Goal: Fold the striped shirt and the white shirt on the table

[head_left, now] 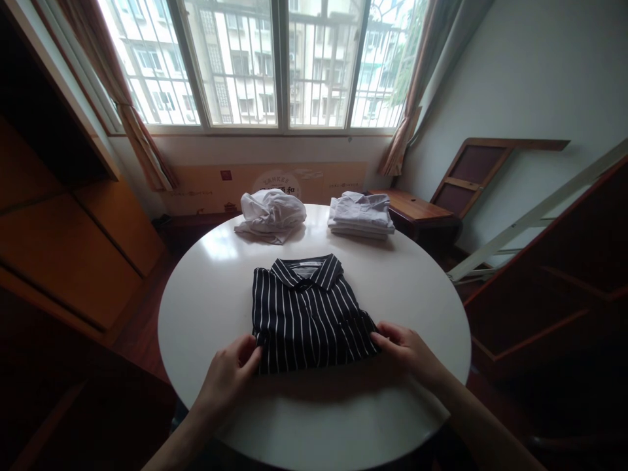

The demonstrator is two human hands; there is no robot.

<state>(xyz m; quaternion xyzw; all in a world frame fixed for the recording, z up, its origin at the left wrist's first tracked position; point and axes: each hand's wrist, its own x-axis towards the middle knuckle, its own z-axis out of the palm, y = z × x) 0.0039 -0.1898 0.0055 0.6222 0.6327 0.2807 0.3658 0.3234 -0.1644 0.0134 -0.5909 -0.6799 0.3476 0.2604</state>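
Observation:
A black shirt with white stripes [307,314] lies folded on the round white table [196,327], its collar toward the window and its front facing up. My left hand [229,367] pinches the shirt's near left edge between thumb and fingers. At the near right edge, my right hand [405,350] grips the cloth the same way, thumb and fingers closed on it. The fingertips of both hands are partly hidden by the fabric. Farther back on the table sit a crumpled white cloth [273,214] and a neat stack of folded white shirts [361,214].
Behind the table stands a long printed cardboard box [196,186] beneath the barred window [240,65]. To the right are a wooden chair [471,173] and a pale slanted frame [534,216]. An orange-brown cabinet [73,255] is at the left.

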